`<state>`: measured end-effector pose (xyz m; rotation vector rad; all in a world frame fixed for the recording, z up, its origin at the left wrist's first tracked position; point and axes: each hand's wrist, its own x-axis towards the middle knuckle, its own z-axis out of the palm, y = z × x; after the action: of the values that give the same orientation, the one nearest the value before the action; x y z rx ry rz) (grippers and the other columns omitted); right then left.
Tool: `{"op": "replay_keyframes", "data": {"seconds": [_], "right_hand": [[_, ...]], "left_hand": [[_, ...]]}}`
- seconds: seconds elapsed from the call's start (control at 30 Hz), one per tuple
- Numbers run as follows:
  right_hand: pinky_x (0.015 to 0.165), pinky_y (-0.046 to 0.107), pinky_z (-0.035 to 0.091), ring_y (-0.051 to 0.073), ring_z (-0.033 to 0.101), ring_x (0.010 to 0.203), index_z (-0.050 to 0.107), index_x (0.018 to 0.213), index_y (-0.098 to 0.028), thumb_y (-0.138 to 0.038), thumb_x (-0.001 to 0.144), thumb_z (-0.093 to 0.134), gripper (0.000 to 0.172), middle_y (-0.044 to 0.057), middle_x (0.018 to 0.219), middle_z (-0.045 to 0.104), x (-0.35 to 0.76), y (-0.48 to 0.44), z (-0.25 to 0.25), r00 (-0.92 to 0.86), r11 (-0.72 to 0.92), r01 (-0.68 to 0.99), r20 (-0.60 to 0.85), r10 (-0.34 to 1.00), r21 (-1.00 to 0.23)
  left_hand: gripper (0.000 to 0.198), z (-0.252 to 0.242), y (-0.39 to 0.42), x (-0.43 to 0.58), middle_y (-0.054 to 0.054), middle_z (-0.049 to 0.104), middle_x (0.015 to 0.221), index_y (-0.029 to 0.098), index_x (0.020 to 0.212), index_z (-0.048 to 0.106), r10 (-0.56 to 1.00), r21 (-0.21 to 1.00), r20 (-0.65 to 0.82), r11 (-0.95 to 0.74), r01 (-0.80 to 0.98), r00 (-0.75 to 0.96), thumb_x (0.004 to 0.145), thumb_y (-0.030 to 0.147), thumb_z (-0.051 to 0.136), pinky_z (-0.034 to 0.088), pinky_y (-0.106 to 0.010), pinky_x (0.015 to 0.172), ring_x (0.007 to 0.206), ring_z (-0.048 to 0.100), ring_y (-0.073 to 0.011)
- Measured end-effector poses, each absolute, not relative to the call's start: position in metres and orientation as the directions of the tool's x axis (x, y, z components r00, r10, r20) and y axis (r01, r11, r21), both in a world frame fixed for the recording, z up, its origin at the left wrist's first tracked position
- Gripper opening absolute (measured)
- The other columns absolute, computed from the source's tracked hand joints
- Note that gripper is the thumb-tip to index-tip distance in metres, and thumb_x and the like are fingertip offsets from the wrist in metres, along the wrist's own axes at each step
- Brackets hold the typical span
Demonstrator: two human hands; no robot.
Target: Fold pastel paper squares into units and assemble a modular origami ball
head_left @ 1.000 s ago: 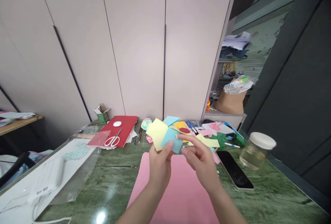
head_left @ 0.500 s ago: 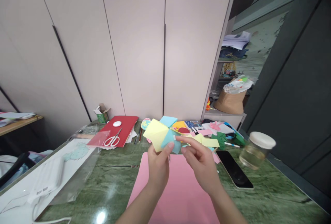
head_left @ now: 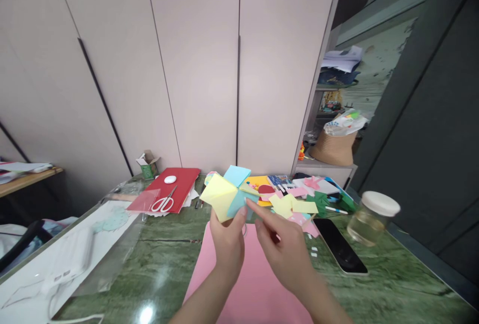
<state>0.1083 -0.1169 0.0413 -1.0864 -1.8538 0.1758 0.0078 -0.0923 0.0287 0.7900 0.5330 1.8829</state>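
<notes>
A folded paper flower (head_left: 220,197) with pale yellow and light blue petals is held up over the pink sheet (head_left: 262,284). My left hand (head_left: 228,234) is closed on its lower edge, the thumb pressing the front of a blue petal and the other fingers behind. My right hand (head_left: 280,239) points its index finger at that blue petal, the fingertip touching or almost touching it. Its other fingers are curled, with nothing visible between them. By the index fingertip is a tiny pale spot, too small to identify.
To the right lie yellow and pink paper pieces (head_left: 288,205), small white bits (head_left: 314,252), a black phone (head_left: 340,245) and a lidded jar (head_left: 368,224). Scissors (head_left: 164,202) rest on a red folder (head_left: 179,182) at left. A white power bank (head_left: 71,254) lies near the left edge.
The paper flower has shifted slightly left and turned in my left hand. My right hand has moved a little left and down, its index finger now lower on the blue petal.
</notes>
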Motion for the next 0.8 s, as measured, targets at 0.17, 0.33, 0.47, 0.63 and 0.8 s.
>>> {"op": "replay_keyframes", "data": {"seconds": [0.17,0.33,0.47,0.63,0.8], "right_hand": [[0.048,0.023,0.030,0.011,0.039,0.046,0.056,0.120,-0.018,-0.009,0.083,0.039,0.041,-0.005,0.048,0.046,0.1022,-0.1137,0.0334,-0.201,0.628,0.719,0.777,0.596,-0.296],[0.050,0.024,0.029,0.012,0.041,0.047,0.058,0.117,-0.019,-0.006,0.081,0.041,0.042,-0.005,0.049,0.050,0.1024,-0.1112,0.0312,-0.193,0.607,0.763,0.819,0.540,-0.220],[0.051,0.025,0.029,0.011,0.041,0.046,0.061,0.112,-0.022,-0.006,0.080,0.042,0.041,-0.005,0.049,0.052,0.1044,-0.1096,0.0325,-0.149,0.588,0.771,0.826,0.543,-0.247],[0.054,0.027,0.027,0.010,0.042,0.045,0.064,0.107,-0.023,-0.006,0.080,0.043,0.038,-0.005,0.051,0.056,0.1051,-0.1092,0.0319,-0.122,0.566,0.791,0.847,0.518,-0.232],[0.055,0.028,0.025,0.010,0.043,0.045,0.065,0.103,-0.023,-0.005,0.079,0.047,0.035,-0.004,0.051,0.057,0.1052,-0.1063,0.0304,-0.124,0.534,0.828,0.874,0.470,-0.170]], "left_hand": [[0.032,0.0304,-0.0912,0.0088,-0.003,0.066,0.089,0.018,0.095,0.056,0.894,0.714,0.214,-0.418,-0.562,-0.394,0.068,0.021,0.071,0.049,-0.027,0.077,0.089,0.063,-0.0181],[0.032,0.0283,-0.0882,0.0085,-0.002,0.067,0.089,0.019,0.094,0.056,0.882,0.747,0.182,-0.412,-0.522,-0.435,0.067,0.023,0.072,0.049,-0.028,0.078,0.088,0.063,-0.0173],[0.045,0.0306,-0.0881,0.0097,-0.006,0.066,0.103,0.020,0.108,0.053,0.895,0.738,0.196,-0.404,-0.541,-0.400,0.067,0.022,0.072,0.049,-0.030,0.081,0.093,0.063,-0.0187],[0.052,0.0328,-0.0892,0.0110,-0.008,0.064,0.109,0.021,0.116,0.051,0.899,0.744,0.211,-0.403,-0.533,-0.385,0.068,0.022,0.071,0.048,-0.029,0.082,0.093,0.063,-0.0178],[0.054,0.0301,-0.0884,0.0107,-0.007,0.067,0.103,0.020,0.118,0.050,0.921,0.759,0.166,-0.347,-0.550,-0.351,0.068,0.022,0.071,0.049,-0.029,0.079,0.085,0.065,-0.0172]]}}
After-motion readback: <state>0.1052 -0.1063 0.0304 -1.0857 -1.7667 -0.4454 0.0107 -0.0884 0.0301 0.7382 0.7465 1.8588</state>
